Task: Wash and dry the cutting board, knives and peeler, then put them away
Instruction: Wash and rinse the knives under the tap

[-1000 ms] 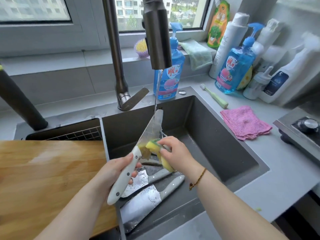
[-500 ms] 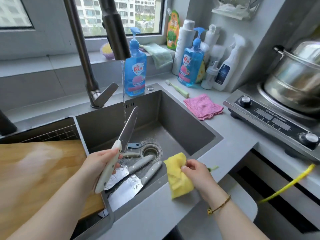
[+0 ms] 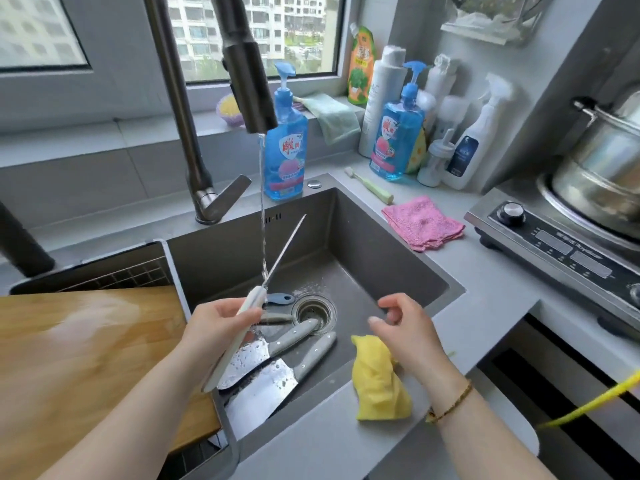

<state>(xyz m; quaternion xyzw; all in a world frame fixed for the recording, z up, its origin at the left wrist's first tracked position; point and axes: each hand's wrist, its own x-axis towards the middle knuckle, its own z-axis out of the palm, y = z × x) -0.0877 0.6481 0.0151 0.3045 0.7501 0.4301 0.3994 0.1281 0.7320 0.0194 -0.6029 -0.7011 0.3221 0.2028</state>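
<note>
We grip the white-handled knife (image 3: 255,297) in our left hand (image 3: 221,327), fingers and thumb wrapped round the handle, and hold it over the near left part of the sink (image 3: 381,258). Its blade slants up towards the back wall and shows edge-on. The stream of water (image 3: 262,209) from the faucet (image 3: 249,81) meets the blade just above the handle. Our right hand (image 3: 405,334) hovers over the sink's near right corner with the fingers loosely curled, holding nothing. The yellow sponge (image 3: 377,382) lies just beneath it on the sink's front rim. On the sink floor below the held knife two grey-handled cleavers (image 3: 263,355) lie side by side, wet, with their handles pointing towards the drain (image 3: 313,311). A small blue-handled utensil (image 3: 278,298) sits beside the drain, partly hidden by the knife handle; we cannot tell what it is. The wooden cutting board (image 3: 86,368) lies flat across the left section of the sink, touching our left forearm. On the counter along the sink's right edge lie a pink cloth (image 3: 422,221) and a toothbrush (image 3: 369,185). At the back edge stand two blue soap bottles (image 3: 285,150), one behind the stream and the other among white bottles in the corner. A stove (image 3: 554,244) with a steel pot (image 3: 602,168) stands at the counter's right end.
</note>
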